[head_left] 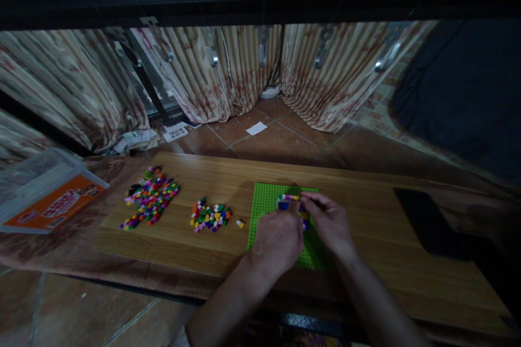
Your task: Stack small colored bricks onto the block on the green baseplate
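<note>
A green studded baseplate (260, 200) lies on the wooden board, with a small structure of colored toy bricks (283, 206) on it, mainly blue, with yellow, pink and white along its far edge. My left hand (279, 238) is over the plate, its fingers curled down against the bricks; the fingertips are mostly hidden. From the right, my right hand (328, 219) reaches to the structure's far right corner, thumb and index finger closed together there. Whatever either hand pinches is too small or covered to make out. Between the hands, a few blue and yellow bricks show.
Left of the plate are a small pile of mixed bricks (209, 216), a stray yellow-and-white brick (240, 223) and a larger pile (152, 198). A clear plastic box with an orange label (57, 203) stands far left. A black flat object (427, 222) lies right. A dark bar (260, 2) with hooks crosses above.
</note>
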Tool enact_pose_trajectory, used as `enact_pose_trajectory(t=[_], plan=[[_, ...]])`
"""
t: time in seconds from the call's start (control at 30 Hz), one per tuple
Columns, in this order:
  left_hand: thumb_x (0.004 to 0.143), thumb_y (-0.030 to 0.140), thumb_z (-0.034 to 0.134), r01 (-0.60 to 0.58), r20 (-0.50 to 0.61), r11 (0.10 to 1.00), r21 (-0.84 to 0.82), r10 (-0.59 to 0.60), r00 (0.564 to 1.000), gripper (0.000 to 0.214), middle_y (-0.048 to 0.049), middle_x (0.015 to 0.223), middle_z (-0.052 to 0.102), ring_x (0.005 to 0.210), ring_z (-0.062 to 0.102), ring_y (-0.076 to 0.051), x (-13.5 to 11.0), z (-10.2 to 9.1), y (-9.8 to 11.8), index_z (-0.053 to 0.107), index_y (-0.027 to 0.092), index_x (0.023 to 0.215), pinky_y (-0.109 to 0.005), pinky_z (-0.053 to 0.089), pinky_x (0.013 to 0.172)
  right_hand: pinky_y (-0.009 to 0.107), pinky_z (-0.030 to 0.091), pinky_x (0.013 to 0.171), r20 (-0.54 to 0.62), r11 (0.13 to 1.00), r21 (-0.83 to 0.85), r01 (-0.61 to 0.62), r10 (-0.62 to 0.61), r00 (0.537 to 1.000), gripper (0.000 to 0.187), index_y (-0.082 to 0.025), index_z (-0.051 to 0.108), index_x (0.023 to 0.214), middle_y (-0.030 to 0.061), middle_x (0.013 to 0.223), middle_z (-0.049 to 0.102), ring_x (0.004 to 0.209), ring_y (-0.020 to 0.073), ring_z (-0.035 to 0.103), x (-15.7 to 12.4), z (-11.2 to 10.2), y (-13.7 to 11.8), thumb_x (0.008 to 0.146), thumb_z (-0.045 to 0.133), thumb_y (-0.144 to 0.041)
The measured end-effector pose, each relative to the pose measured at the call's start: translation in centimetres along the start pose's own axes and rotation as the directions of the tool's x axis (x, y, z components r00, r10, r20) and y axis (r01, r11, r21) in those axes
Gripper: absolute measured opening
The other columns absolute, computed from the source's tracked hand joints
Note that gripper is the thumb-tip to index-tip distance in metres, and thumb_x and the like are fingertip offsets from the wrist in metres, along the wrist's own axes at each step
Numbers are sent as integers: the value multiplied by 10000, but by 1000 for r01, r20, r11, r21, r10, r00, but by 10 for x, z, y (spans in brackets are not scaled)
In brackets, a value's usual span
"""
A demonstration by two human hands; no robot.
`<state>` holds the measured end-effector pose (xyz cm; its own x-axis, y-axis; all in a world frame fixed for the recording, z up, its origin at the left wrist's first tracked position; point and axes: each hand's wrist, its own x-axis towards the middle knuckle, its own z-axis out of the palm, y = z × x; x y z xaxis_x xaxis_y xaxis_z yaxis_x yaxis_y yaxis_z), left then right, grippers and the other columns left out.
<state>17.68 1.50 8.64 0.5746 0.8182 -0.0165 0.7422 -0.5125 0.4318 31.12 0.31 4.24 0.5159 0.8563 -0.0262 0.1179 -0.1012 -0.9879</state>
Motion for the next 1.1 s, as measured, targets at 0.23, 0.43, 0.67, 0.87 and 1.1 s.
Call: enact_pose_trajectory(t=[0.23,0.43,0.67,0.87,1.1], plan=[[930,240,436,10,-17,999,-46,-11,1000,366,-124,898,728,820,707,-254,0,1,1,535,174,1276,-361,539,765,376,550,752,-43,998,-42,48,-50,998,325,-181,746,844,69,849,761,774,215,699,0,3,0,716,702,-477],[936,272,428,49,-113,977,-207,-73,991,354,-79,895,743,751,698,-209,-21,-8,-13,581,217,1250,-306,532,712,373,556,754,-1,999,54,0,0,1000,391,-184,742,932,72,915,758,807,213,695,-4,-1,5,703,727,-501],[907,272,459,252,-220,896,-366,-346,912,297,-61,909,739,732,687,-168,-72,-1,-84,650,193,1121,-245,498,663,424,526,869,-140,987,149,-64,85,987,416,-202,729,946,91,1047,734,973,235,670,-17,-25,18,750,670,-564],[893,259,491,418,-279,846,-332,-512,813,230,-23,871,726,730,677,-155,-108,-1,-120,657,213,1046,-229,475,653,383,540,812,-210,985,-16,-174,166,963,441,-199,727,935,95,1045,733,924,253,685,-48,-43,20,736,660,-587],[887,206,522,505,-351,814,-286,-580,736,213,-32,984,690,838,661,-152,-102,-3,-141,670,215,1040,-235,473,722,335,549,777,-139,943,-334,-10,-38,990,370,-235,740,876,58,911,755,878,257,702,-89,-33,-3,760,613,-563]])
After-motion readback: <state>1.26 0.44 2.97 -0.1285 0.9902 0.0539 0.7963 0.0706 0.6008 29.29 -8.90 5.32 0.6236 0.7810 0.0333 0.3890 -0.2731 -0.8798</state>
